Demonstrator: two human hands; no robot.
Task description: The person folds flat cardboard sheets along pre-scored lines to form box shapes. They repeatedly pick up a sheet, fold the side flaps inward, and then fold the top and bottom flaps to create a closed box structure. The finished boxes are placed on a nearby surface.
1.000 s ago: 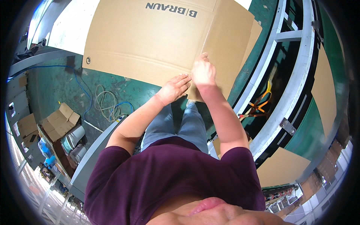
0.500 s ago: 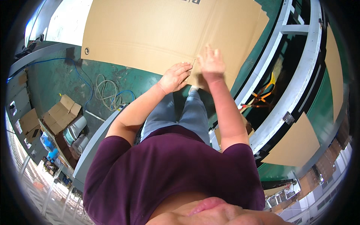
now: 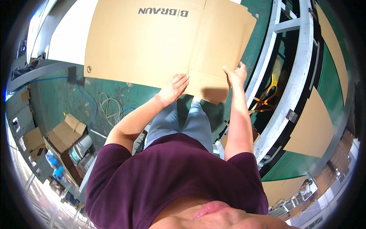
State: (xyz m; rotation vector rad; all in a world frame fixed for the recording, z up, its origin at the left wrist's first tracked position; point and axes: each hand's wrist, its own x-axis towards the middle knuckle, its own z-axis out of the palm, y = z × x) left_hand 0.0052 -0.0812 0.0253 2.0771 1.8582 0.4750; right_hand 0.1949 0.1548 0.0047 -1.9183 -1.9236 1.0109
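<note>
A large flat brown cardboard sheet [image 3: 141, 45] stretches out ahead of me, with dark print near its far side and a crease running away from me. More cardboard layers show at its right edge. My left hand [image 3: 174, 90] lies flat on the near edge, fingertips beside a short slit at the crease. At the right edge is my right hand [image 3: 237, 75], thumb over the top and fingers around the outer side; the fingers' undersides are hidden. A flap [image 3: 209, 86] of the sheet extends toward me between the two hands, with a shadow on it.
To the right runs a long grey metal frame [image 3: 305, 49] with orange-and-yellow straps [image 3: 271, 86] inside. Another cardboard piece [image 3: 312, 126] rests beyond it. Hoses [image 3: 108, 103] coil on the green floor at left, near an open cardboard box [image 3: 66, 133]. A white panel [image 3: 72, 42] borders the sheet.
My right hand has moved from the crease area to the sheet's right edge. My left hand stays on the near edge. The view has shifted, showing more of the sheet's print.
</note>
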